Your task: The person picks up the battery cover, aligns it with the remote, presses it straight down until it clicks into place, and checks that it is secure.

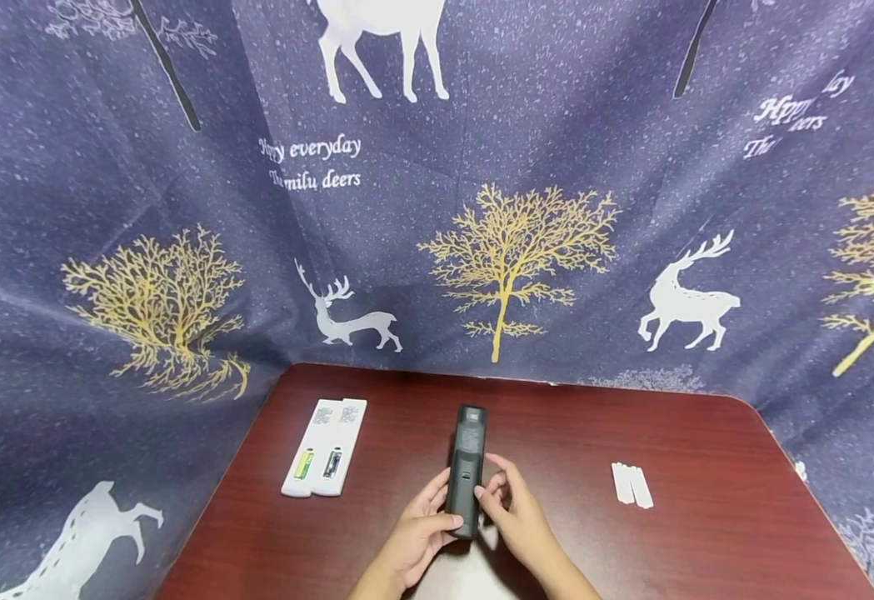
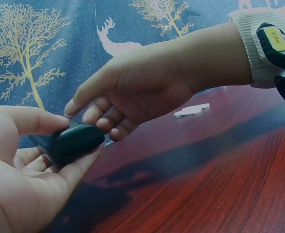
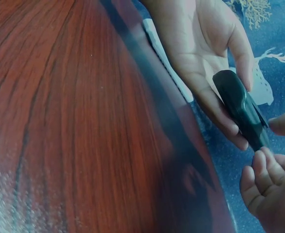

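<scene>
A black remote control (image 1: 468,446) is held above the table, its back face up in the head view. My left hand (image 1: 423,529) grips its near end, with the thumb on top and fingers beneath. Along its right edge my right hand (image 1: 515,510) pinches it with thumb and curled fingers. The remote's battery cover (image 1: 466,492) faces up with a small latch mark. In the right wrist view, a thin dark flap (image 3: 258,112) stands slightly away from the remote's body beside the right thumb. The battery compartment's inside is hidden.
Two white remote controls (image 1: 337,437) lie side by side at the left, showing a green-yellow battery (image 1: 304,463) and a dark battery (image 1: 332,462). Two white battery covers (image 1: 632,486) rest on the right of the reddish-brown table (image 1: 714,467). A patterned blue curtain (image 1: 556,142) hangs behind.
</scene>
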